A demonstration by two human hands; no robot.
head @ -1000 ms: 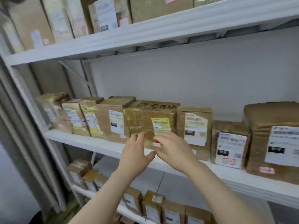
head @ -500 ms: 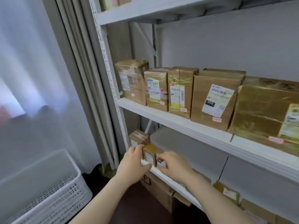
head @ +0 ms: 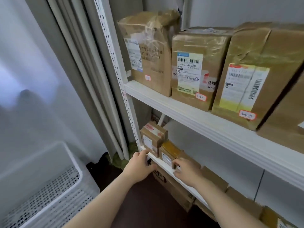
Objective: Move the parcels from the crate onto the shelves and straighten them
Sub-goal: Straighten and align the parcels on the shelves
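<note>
Head camera: a person's two hands work at the left end of the lower shelf [head: 164, 163], where small parcels stand in a row with their labelled faces to the aisle. The leftmost small parcel [head: 152, 139] stands upright against the shelf post. Just right of it, the tape-wrapped parcel [head: 169, 153] sits lower, its long axis running back into the shelf.

The left hand [head: 139, 167] has its fingers above the shelf lip at the base of the leftmost parcel and its thumb below. Whether it grips the lip cannot be told. The right hand [head: 185, 171] curls its fingers over a third small parcel [head: 175, 164], mostly hidden beneath it, beside the tape-wrapped one.

On the middle shelf [head: 197, 116] above, tall taped parcels [head: 195, 66] stand upright side by side, labels forward. A white perforated crate [head: 49, 195] sits on the floor at near left, showing only its wall and bottom.
</note>
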